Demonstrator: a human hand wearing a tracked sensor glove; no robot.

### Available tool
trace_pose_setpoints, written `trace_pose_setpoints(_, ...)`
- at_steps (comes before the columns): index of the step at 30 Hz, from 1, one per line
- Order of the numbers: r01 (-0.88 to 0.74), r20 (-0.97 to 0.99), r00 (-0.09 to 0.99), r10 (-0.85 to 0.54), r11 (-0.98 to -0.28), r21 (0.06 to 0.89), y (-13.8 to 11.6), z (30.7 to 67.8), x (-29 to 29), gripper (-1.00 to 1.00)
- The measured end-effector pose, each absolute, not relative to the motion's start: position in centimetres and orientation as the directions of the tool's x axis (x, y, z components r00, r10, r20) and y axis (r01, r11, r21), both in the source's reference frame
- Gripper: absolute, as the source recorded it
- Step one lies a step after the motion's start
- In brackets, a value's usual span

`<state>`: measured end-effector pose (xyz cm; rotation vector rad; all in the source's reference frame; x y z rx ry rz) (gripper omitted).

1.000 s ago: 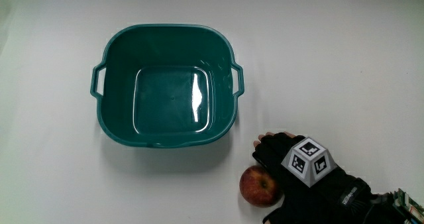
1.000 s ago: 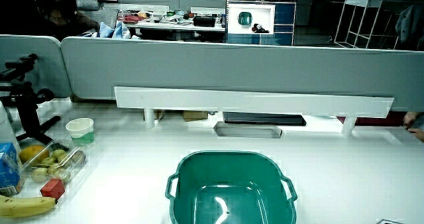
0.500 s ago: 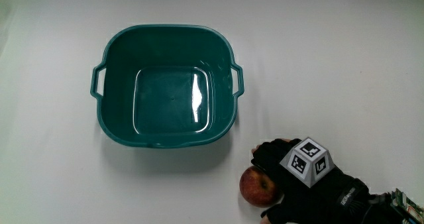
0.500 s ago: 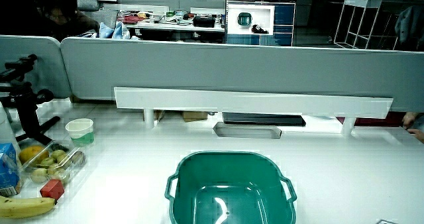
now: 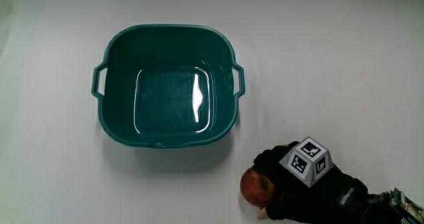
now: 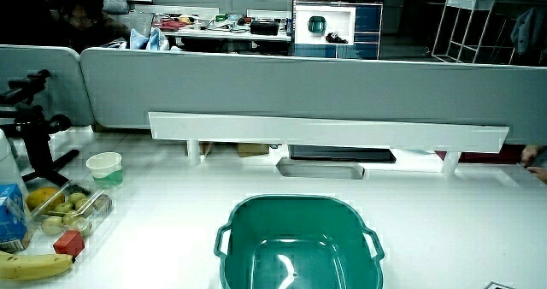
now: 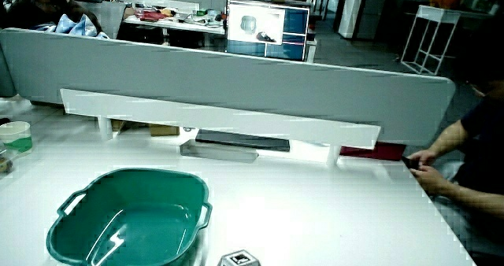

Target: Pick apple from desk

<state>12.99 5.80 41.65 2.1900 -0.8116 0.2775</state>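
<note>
A: Main view first: what does the hand (image 5: 301, 184) have hold of?

B: The apple (image 5: 257, 185). The gloved fingers (image 5: 273, 163) curl over it and the palm covers part of it, so the hand is closed around the fruit. The patterned cube (image 5: 306, 160) sits on the back of the glove.

A: And where does the apple lie?

B: On the white desk (image 5: 344, 71), near the corner of the teal basin (image 5: 168, 85), nearer to the person than the basin and clear of its wall. Whether it rests on the desk or is lifted off it cannot be told.

A: Anything in the basin?

B: Nothing but a glare on its floor. It has a handle at each end, and both side views show it as well (image 6: 297, 242) (image 7: 130, 216).

A: Other containers?

B: In a side view, a clear tray (image 6: 67, 212) of mixed fruit stands at the desk's edge, a banana (image 6: 34, 266) lying nearer to the person than it, and a pale cup (image 6: 104, 168) stands farther off. The cube's tip shows in a side view (image 7: 239, 259).
</note>
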Motion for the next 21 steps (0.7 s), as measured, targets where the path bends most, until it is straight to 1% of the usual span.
trace_pose_setpoints(1,-0.638,0.45,0.769,-0.455,-0.504,0.582,5.8,41.3,12.9,0.79)
trace_pose_setpoints(4,-0.645,0.425,0.762,-0.488,-0.517,0.563,6.0,41.3,12.8,0.9)
trace_pose_setpoints(7,-0.649,0.429,0.758,-0.49,-0.513,0.561,6.1,41.6,12.8,1.0)
trace_pose_setpoints(12,-0.659,0.444,0.75,-0.49,-0.504,0.558,5.8,41.5,12.7,1.0)
trace_pose_setpoints(14,-0.664,0.452,0.747,-0.487,-0.513,0.544,5.6,41.2,12.9,1.0)
trace_pose_setpoints(16,-0.68,0.483,0.733,-0.478,-0.517,0.52,5.3,40.5,12.8,1.0)
trace_pose_setpoints(18,-0.683,0.483,0.73,-0.483,-0.523,0.509,5.0,40.2,12.8,1.0)
trace_pose_setpoints(19,-0.685,0.456,0.729,-0.511,-0.532,0.498,4.7,39.3,12.5,1.0)
trace_pose_setpoints(21,-0.688,0.463,0.726,-0.509,-0.543,0.482,4.2,38.6,12.3,1.0)
